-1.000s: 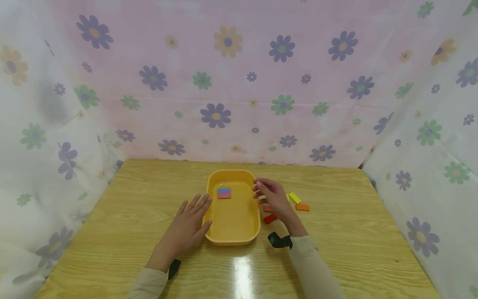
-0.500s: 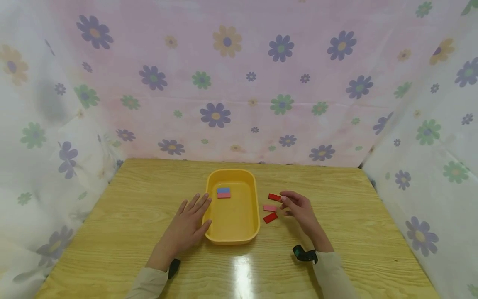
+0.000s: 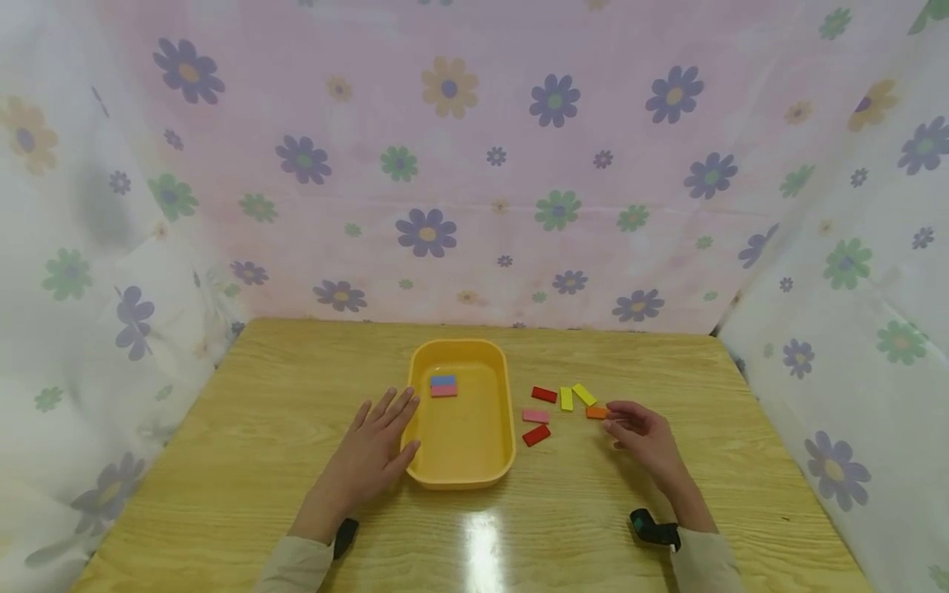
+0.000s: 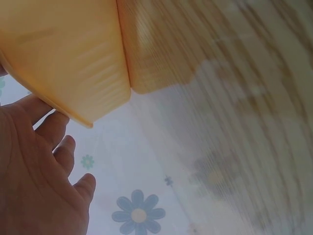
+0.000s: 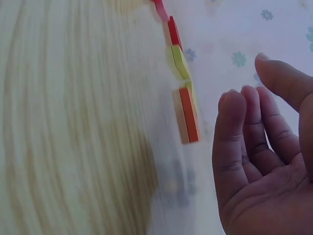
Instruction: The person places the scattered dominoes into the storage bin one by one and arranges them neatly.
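A yellow tray point(image 3: 467, 445) stands mid-table, with a blue block point(image 3: 443, 380) and a pink block point(image 3: 444, 391) side by side inside, near its upper left. The left hand point(image 3: 368, 455) rests with spread fingers against the tray's left rim; in the left wrist view, its fingers point(image 4: 54, 126) touch the tray's rim point(image 4: 73, 119). At the right, the right hand point(image 3: 649, 445) hovers by an orange block point(image 3: 596, 413), fingers loosely bent and nothing between them. The right wrist view shows a gap between this hand point(image 5: 264, 147) and the orange block point(image 5: 190, 115).
Right of the tray on the wooden table point(image 3: 296, 354) lie two red blocks point(image 3: 544, 394), point(image 3: 537, 436) also being red, a pink block point(image 3: 536, 416) and two yellow blocks, one upright in view point(image 3: 567, 399) and one slanted point(image 3: 584, 394). Flowered cloth point(image 3: 474, 181) surrounds the table.
The right hand has moved rightward from the tray's right rim, past the red and yellow blocks, to beside the orange one. The left hand stays on the tray's rim.
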`<state>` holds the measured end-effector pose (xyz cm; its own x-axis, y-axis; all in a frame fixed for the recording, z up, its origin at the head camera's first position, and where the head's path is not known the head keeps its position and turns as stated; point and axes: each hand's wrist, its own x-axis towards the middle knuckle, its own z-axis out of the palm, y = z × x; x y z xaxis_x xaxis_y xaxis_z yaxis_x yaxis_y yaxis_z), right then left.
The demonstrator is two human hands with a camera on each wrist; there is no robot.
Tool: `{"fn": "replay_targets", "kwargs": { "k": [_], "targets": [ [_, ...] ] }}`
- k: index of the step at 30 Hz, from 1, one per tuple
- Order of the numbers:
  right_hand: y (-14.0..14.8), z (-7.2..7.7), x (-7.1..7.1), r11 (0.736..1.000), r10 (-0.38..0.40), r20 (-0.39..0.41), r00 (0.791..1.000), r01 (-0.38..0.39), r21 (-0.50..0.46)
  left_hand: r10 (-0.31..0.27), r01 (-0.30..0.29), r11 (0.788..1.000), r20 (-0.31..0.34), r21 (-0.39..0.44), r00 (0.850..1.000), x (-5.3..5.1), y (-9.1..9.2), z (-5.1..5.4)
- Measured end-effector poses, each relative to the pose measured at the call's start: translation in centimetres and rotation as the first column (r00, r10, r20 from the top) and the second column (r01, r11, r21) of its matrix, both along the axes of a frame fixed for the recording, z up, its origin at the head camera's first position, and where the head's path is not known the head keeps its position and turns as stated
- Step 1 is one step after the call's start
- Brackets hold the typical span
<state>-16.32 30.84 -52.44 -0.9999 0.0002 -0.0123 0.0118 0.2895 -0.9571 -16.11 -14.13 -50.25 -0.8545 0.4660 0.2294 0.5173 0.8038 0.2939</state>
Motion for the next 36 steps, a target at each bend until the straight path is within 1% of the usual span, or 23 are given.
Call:
{"fn": "replay_targets", "kwargs": {
  "k": [3, 5, 10, 12, 15, 23, 30, 33, 36],
  "targets": [
    [0.7, 0.1, 0.1, 0.998, -0.001, -0.008, 1.0, 0.001, 0.063, 0.001, -0.001, 1.0, -0.002, 0.003, 1.0, 0.0, 0.0, -0.1],
    [1.0, 0.2, 0.0, 0.992, -0.004, -0.018, 1.0, 0.006, 0.122, 0.0, 0.0, 1.0, -0.004, 0.007, 1.0, -0.1, 0.0, -0.1],
    [1.1, 0.3, -0.2, 0.969, -0.004, -0.102, 0.995, 0.029, 0.246, -0.002, 0.002, 1.0, 0.0, 0.013, 1.0, -0.1, -0.1, -0.3],
    [1.0, 0.2, -0.5, 0.963, 0.012, -0.138, 0.99, 0.026, 0.27, 0.0, 0.0, 1.0, 0.0, 0.019, 1.0, -0.1, -0.1, -0.3],
    [0.9, 0.1, -0.9, 0.952, 0.044, -0.165, 0.985, 0.009, 0.305, 0.003, -0.003, 1.0, -0.003, 0.027, 1.0, -0.1, -0.2, -0.3],
    [1.3, 0.4, -1.9, 0.898, 0.085, -0.146, 0.986, -0.012, 0.44, -0.007, 0.007, 1.0, 0.0, 0.019, 1.0, 0.1, 0.0, -0.5],
    [1.9, 0.6, -3.0, 0.865, 0.16, -0.146, 0.976, -0.068, 0.497, 0.0, 0.0, 0.999, -0.002, 0.039, 1.0, 0.2, 0.2, -0.3],
    [2.0, 0.6, -3.6, 0.854, 0.198, -0.113, 0.974, -0.115, 0.508, 0.001, -0.001, 0.999, -0.002, 0.039, 1.0, 0.2, 0.2, -0.3],
    [2.0, 0.7, -4.2, 0.838, 0.233, -0.06, 0.971, -0.169, 0.519, 0.002, -0.002, 0.999, 0.001, 0.044, 1.0, 0.2, 0.1, -0.4]
  ]
}}
